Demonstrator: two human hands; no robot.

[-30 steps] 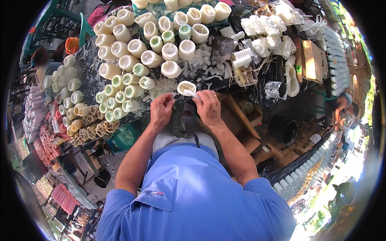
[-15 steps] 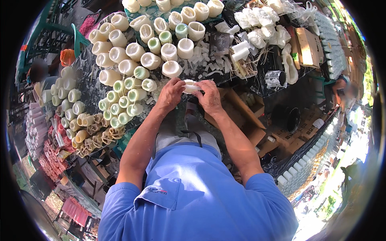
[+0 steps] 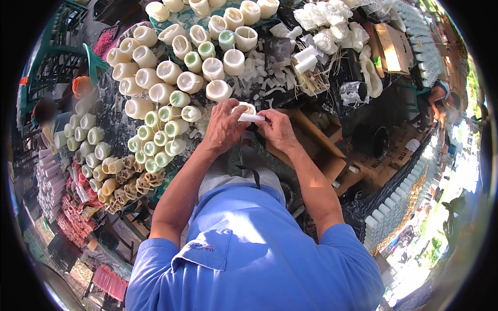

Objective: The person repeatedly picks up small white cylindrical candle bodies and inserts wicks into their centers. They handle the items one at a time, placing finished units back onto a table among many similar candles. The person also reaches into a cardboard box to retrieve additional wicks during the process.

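My left hand [image 3: 222,127] is closed around a cream-white wax candle [image 3: 245,108] at the near edge of the table, its rounded rim showing past my fingers. My right hand [image 3: 279,130] pinches the end of a short white strip [image 3: 251,118], which looks like wax and lies across the near side of the candle. Whether the strip is joined to the candle, I cannot tell. Just beyond my left hand stands a cream hollow-topped candle [image 3: 218,90]. To the left sit several pale green candles [image 3: 175,127] with wicks.
Rows of cream candles [image 3: 168,70] fill the dark table's left and middle. White wax scraps [image 3: 270,78] litter it. White moulded pieces [image 3: 327,23] and a cardboard box [image 3: 392,47] lie at the far right. An open carton [image 3: 311,147] and a black bucket [image 3: 371,141] stand low on the right.
My right hand has moved slightly right and down, drawing the white strip with it. My left hand's fingers have come over the candle, which is tilted differently. The whole view has shifted a little.
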